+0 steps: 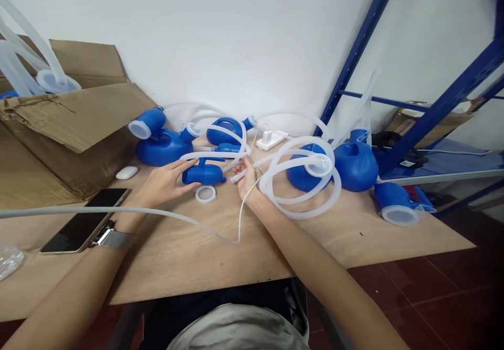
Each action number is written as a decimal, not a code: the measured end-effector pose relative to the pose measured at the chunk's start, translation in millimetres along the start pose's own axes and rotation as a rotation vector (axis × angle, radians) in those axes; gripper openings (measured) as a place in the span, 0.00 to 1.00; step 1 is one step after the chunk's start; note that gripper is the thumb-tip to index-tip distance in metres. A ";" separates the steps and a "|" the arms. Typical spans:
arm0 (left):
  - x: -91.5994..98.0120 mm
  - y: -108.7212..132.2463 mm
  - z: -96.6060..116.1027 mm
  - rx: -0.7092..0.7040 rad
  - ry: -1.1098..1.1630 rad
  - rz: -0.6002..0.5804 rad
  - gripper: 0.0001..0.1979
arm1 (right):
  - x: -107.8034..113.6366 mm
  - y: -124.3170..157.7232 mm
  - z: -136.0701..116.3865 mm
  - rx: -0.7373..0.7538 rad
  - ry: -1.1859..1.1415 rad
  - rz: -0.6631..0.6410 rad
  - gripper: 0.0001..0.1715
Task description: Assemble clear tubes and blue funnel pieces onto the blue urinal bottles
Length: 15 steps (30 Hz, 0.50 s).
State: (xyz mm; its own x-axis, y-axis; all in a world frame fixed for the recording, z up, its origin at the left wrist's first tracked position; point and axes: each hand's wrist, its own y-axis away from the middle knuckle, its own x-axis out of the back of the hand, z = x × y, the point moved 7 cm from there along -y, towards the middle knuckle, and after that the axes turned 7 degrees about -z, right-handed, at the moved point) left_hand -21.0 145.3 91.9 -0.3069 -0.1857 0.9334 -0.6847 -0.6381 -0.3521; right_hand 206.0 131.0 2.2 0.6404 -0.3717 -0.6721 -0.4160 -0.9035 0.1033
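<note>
My left hand (167,181) grips a blue plastic piece with a handle (205,174), lying sideways with its narrow spout to the right. My right hand (247,179) is closed around the end of a translucent tube (238,177), close to that spout but apart from it. The tube's coils (295,213) spread to the right, over a blue bottle (299,174) with a translucent cap (318,165). Just below the blue piece, a round translucent cap (205,194) lies on the wooden table (220,255).
At left stands an open cardboard box (79,124) with tubes inside; a phone (84,221) and white earbuds case (126,172) are near it. Blue jugs (163,148) line the back, beside a power strip (271,141). A white cable (189,221) crosses in front. Blue shelving (444,98) stands right.
</note>
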 end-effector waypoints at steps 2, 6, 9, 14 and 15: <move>-3.1 -1.5 -2.5 0.050 0.042 -0.026 0.37 | -0.1 1.9 2.7 -0.036 -0.015 0.001 0.22; -16.4 -3.5 -10.3 0.171 0.092 -0.053 0.38 | -2.6 6.0 9.2 -0.103 0.021 -0.029 0.23; -26.9 -4.3 -11.0 0.187 0.148 -0.038 0.37 | -4.2 7.0 12.5 -0.103 0.084 -0.045 0.23; -31.2 -2.9 -9.0 0.223 0.142 0.030 0.34 | -8.7 10.9 13.0 -0.065 0.216 -0.087 0.23; -31.6 -2.3 -9.5 0.248 0.123 0.030 0.33 | -10.5 12.8 13.3 -0.069 0.239 -0.104 0.23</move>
State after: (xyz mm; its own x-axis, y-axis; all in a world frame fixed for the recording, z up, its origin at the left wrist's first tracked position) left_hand -16.0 159.8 62.5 -0.4126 -0.1246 0.9023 -0.4958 -0.8002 -0.3373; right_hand 185.4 126.2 0.8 0.8148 -0.3089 -0.4906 -0.3004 -0.9487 0.0985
